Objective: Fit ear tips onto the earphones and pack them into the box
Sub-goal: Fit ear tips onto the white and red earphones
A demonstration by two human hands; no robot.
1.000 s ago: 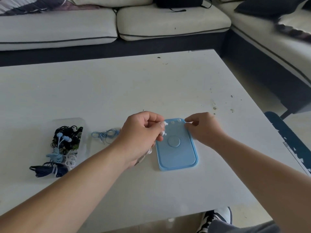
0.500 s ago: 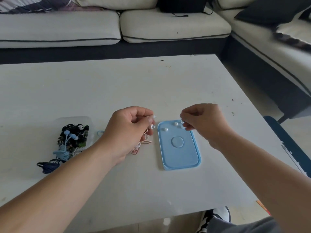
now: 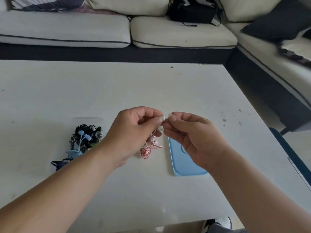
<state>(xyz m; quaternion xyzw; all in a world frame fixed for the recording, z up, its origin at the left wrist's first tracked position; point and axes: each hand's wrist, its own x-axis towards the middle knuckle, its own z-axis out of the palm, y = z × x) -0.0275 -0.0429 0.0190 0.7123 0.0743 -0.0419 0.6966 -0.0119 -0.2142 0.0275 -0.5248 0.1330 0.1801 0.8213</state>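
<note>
Left hand (image 3: 133, 133) pinches the earphone (image 3: 162, 118), right hand (image 3: 193, 138) the ear tip (image 3: 168, 114) — inside the edges of the table (image 3: 151, 89).

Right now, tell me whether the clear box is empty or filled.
Not empty: the clear box holds tangled black and blue earphones.

A white table (image 3: 151, 91), its top scuffed and speckled with crumbs toward the right, fills the near and middle ground. Beyond its far edge runs a cream sofa (image 3: 67, 29) with dark piping and a dark base, 2 seat cushions side by side, turning the corner down the right. A black bag (image 3: 191, 12) sits in the far corner, a dark cushion (image 3: 276, 26) right of it, a striped pillow (image 3: 47, 4) far left. Soft, even light; pale floor (image 3: 299, 140) at right
</note>
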